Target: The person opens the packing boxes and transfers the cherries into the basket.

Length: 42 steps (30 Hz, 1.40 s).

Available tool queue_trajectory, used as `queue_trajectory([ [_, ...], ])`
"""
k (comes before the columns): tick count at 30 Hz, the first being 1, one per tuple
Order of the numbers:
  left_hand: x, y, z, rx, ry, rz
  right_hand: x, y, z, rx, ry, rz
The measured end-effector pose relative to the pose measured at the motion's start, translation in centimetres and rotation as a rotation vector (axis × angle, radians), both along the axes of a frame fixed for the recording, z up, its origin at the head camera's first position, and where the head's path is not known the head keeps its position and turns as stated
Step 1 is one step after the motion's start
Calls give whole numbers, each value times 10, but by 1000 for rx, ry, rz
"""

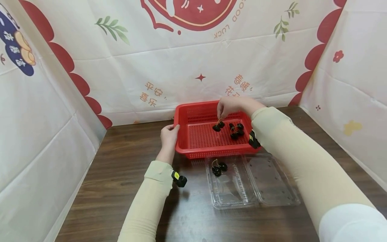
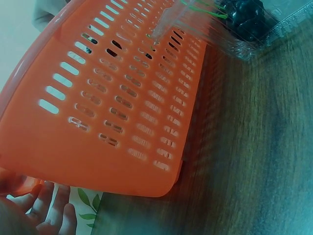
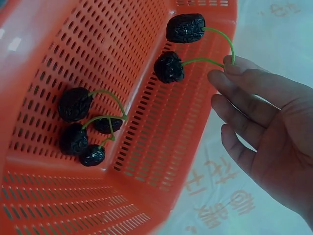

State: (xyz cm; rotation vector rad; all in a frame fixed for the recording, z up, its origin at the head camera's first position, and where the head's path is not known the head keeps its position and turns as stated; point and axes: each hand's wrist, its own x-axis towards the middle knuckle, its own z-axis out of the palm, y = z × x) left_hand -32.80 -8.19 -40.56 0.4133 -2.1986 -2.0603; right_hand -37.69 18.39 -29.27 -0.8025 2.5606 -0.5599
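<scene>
A red plastic basket (image 1: pixel 215 150) with slotted walls stands near the back of the table. At its left rim my left hand (image 1: pixel 168 137) grips the edge, thumb on top; the left wrist view shows its fingers (image 2: pixel 57 208) partly behind the basket corner. Over the basket's inside, my right hand (image 1: pixel 231 106) pinches the joined green stems of a pair of dark, wrinkled cherries (image 3: pixel 185 28), which hang from thumb and fingertip. To their right in the basket lie several more stemmed cherries (image 1: pixel 234 135).
In front of the basket sits a clear plastic clamshell box (image 1: pixel 232 198), its lid (image 1: pixel 273 183) folded out to the right. Dark stemmed cherries (image 1: pixel 216 171) lie in the box's back left corner. Behind the wooden table (image 1: pixel 121 188) hangs a printed white cloth (image 1: pixel 127 80).
</scene>
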Motion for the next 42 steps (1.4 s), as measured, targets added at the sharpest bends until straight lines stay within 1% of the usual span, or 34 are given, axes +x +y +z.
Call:
queue_trajectory([
  [7,-1,-1,1,7,8,-10,-8,1,-4,21,-47,-107],
  [12,-2,-3,0,23,1,-12,-8,3,-8,15,-48,-160],
  [15,-2,-5,-1,32,-6,-16,-9,4,-15,-25,-49,-195],
  [19,-1,-6,-1,38,-14,-18,-9,3,-23,-98,-83,-262],
  [22,0,-6,-2,35,-13,-14,-6,0,-25,-128,-110,-299],
  [25,1,-5,-3,31,-9,-2,-4,-2,-27,-146,-124,-312],
  [30,0,-3,-4,17,-2,3,-2,-2,-31,-124,-129,-335],
  [33,0,-2,-3,13,-2,1,-2,0,-32,-135,-141,-345],
  [37,1,-1,-2,18,-7,-3,-6,3,-35,-169,-157,-325],
  [42,0,-1,-1,28,-3,-9,-6,2,-32,-135,-157,-331],
])
